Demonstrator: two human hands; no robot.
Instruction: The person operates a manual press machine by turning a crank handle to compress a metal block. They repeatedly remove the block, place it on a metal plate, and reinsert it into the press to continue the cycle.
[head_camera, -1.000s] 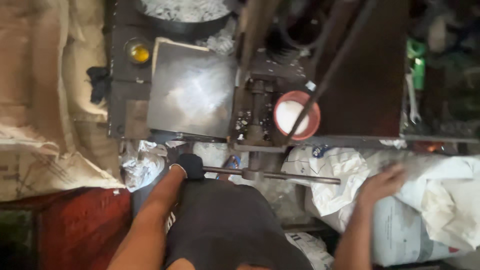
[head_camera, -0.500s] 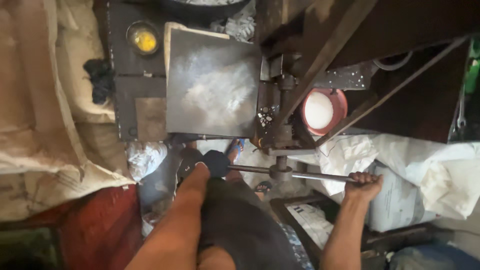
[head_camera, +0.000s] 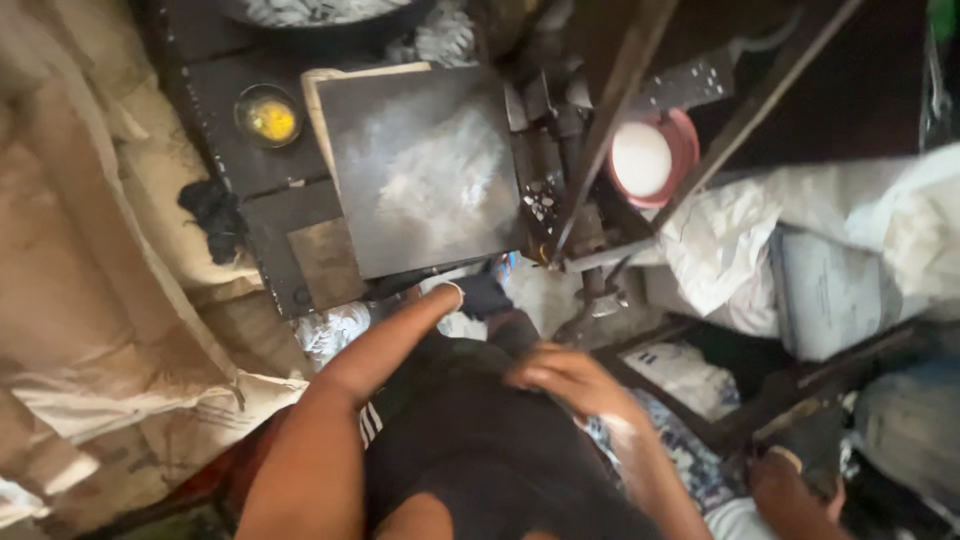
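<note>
The person's left hand (head_camera: 480, 297) wears a dark glove and reaches under the front edge of a grey metal plate (head_camera: 425, 170) lying on the dark counter (head_camera: 260, 170); I cannot tell whether its fingers grip anything. The right hand (head_camera: 565, 378) hovers bare over the lap, blurred, fingers loosely spread and holding nothing. Just right of the plate stands a metal press (head_camera: 575, 190), with a red bowl (head_camera: 655, 158) of white powder beside it. A small yellow dish (head_camera: 268, 116) sits on the counter's left, near a black rag (head_camera: 212, 210).
</note>
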